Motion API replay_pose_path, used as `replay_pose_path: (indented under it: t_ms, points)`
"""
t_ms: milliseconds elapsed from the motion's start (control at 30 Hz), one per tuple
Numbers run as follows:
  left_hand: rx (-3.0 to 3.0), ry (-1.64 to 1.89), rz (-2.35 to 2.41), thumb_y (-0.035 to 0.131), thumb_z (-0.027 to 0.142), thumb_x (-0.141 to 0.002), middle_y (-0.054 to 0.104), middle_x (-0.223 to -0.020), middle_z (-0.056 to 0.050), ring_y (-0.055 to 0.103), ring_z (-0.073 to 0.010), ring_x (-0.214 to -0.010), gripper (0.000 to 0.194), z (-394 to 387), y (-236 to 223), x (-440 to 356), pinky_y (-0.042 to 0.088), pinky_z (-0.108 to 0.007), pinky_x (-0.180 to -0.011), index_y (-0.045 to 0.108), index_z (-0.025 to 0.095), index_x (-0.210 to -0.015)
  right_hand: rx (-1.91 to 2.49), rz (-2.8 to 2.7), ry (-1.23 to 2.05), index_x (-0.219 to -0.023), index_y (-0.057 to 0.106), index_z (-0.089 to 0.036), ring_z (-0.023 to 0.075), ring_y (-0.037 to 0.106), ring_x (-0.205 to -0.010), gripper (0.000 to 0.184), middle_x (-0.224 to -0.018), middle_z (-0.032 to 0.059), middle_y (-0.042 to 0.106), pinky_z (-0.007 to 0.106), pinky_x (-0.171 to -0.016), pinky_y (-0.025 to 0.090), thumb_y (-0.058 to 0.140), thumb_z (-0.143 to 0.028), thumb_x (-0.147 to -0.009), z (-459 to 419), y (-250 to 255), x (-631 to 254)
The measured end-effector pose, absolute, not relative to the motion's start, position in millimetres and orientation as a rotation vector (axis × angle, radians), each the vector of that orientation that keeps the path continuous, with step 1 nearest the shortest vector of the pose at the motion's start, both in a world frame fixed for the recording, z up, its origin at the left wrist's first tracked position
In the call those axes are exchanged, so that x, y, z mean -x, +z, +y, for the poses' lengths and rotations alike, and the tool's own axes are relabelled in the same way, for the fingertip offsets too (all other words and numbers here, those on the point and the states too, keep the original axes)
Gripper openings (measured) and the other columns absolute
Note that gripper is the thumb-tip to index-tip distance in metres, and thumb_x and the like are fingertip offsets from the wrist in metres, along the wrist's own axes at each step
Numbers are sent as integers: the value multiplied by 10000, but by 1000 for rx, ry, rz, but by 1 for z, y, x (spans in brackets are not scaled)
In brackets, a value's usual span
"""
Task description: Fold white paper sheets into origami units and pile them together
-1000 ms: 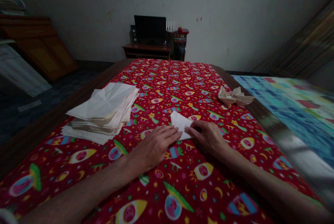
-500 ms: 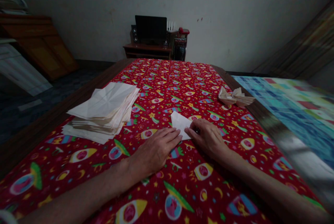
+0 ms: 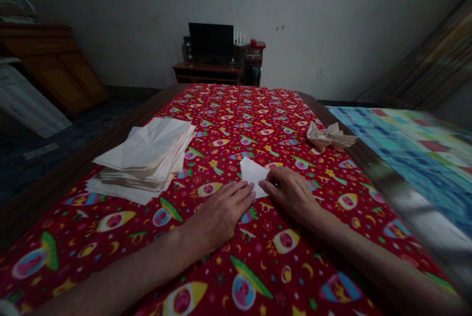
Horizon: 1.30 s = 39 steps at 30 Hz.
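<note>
A small folded piece of white paper point(image 3: 252, 170) lies on the red patterned cloth in front of me, with one corner pointing away. My left hand point(image 3: 226, 208) rests flat, its fingertips pressing on the paper's near left edge. At the right edge, my right hand point(image 3: 289, 188) has thumb and curled fingers closed on the paper. That right part is hidden under the fingers. To the left is a thick stack of creased paper sheets point(image 3: 147, 146). Over on the right side sits a pleated folded paper piece point(image 3: 330, 136).
The cloth point(image 3: 243, 114) covers a table with a dark wooden edge point(image 3: 363, 171). Beyond it stand a monitor point(image 3: 211, 40) with speakers and a red telephone point(image 3: 257, 44). A wooden cabinet point(image 3: 62, 68) is at the left, and a blue checked surface point(image 3: 398, 144) at the right.
Both hands stay on the folded paper in almost the same pose. The whole view has shifted very slightly; nothing else has visibly moved.
</note>
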<state>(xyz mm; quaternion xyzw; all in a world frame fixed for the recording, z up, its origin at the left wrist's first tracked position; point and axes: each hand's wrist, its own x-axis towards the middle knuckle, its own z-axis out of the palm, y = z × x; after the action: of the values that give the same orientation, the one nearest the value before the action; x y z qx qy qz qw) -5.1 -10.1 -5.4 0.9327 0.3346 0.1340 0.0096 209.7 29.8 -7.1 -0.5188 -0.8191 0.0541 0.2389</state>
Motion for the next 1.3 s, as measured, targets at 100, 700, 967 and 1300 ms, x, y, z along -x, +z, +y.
replay_pose_path:
  t_ms: [100,700,967,1300]
  points:
    - [-2936,361,1060,406,14,-807,431,-1413,-114,371,-242,-1316,512,-11,-5,5,333,-394,-1097,447,79,-1313,1380,-2233,93,-809,536,-191,154,511,-705,126,-780,28,585,254,-631,372,550,-312,-845,30,-6,-208]
    - [-3033,277,1064,347,32,-836,424,-1417,-120,384,-236,-1308,498,-14,1,3,324,-368,-1080,432,65,-1325,992,-2730,-191,-1349,435,-79,252,419,-1280,462,-1376,138,459,469,-1047,382,412,-282,-935,-31,1,-220]
    - [-3018,311,1045,366,15,-811,429,-1414,-118,377,-232,-1313,512,-11,-1,4,322,-372,-1083,441,73,-1314,1063,-2647,-321,-1254,543,-84,245,524,-1187,391,-1265,144,565,444,-989,457,406,-239,-923,-32,6,-240]
    - [-2992,302,1016,393,14,-799,445,-1399,-132,389,-240,-1305,514,-11,4,6,348,-381,-1079,459,70,-1305,948,-2680,-242,-1274,517,-82,228,474,-1237,397,-1314,155,529,422,-1073,368,405,-259,-937,-19,0,-217]
